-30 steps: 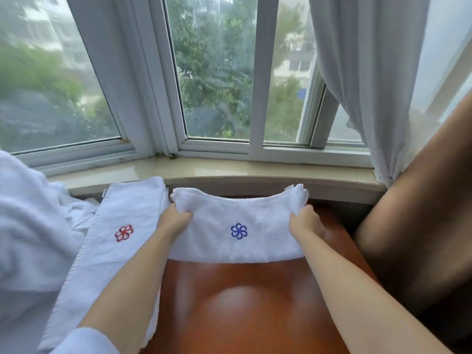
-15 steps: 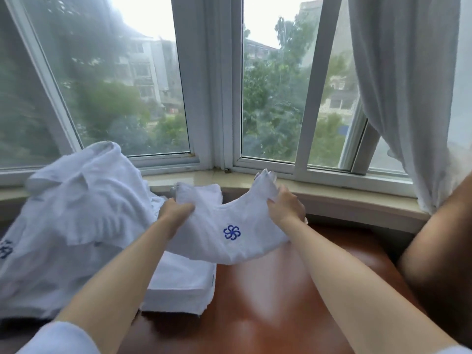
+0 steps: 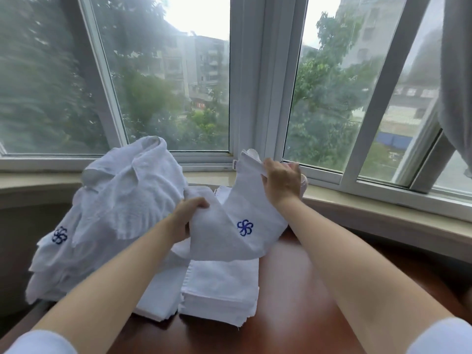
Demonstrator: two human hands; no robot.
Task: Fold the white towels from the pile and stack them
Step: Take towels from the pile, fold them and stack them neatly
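Midway up the frame, a person holds a folded white towel (image 3: 237,226) in the air, its blue flower emblem (image 3: 245,227) facing the camera. Left hand (image 3: 187,217), at centre, has its fingers curled round the towel's left edge; right hand (image 3: 282,183), higher and to the right, grips the upper corner, fingers closed on the cloth. The towel sags between them, tilted up toward the right, above a stack (image 3: 219,290) of folded white towels lying on the reddish-brown table (image 3: 293,315) at lower centre. At left, touching the stack, sits a loose pile (image 3: 115,213) of unfolded towels, one showing a dark blue emblem. Behind runs a pale sill (image 3: 357,213) under a bay window (image 3: 258,85); a grey curtain (image 3: 457,72) hangs at upper right.
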